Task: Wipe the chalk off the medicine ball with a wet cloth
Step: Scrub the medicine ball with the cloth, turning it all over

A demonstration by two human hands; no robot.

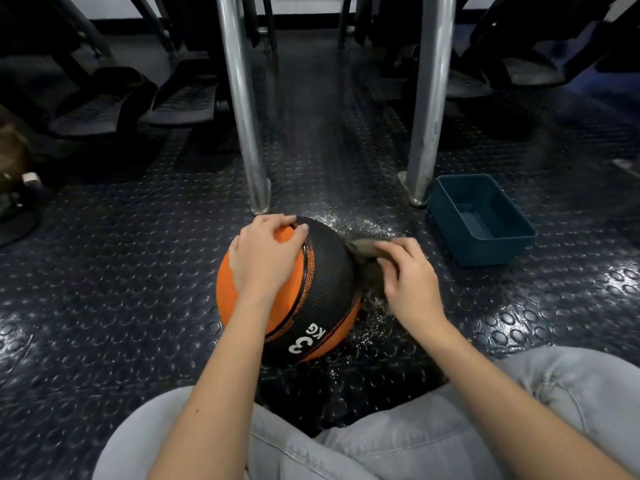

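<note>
Studded rubber floor point(121, 289) carries the medicine ball point(329, 271) just beyond the knees. Left hand point(265, 258) grips its top, fingers point(277, 221) curled over; right hand point(408, 275) pinches a cloth point(360, 249) against its right side. Farther right sits a blue tub point(485, 251).

Single head-worn wide-angle view, forward and down, close above medicine ball point(329, 271)

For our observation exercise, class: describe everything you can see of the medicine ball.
The medicine ball is orange with a wide black band bearing white "3 KG"; its surface looks like textured rubber. It sits on the studded floor. The left hand holds its top; the right hand presses a cloth against its right side.
</note>
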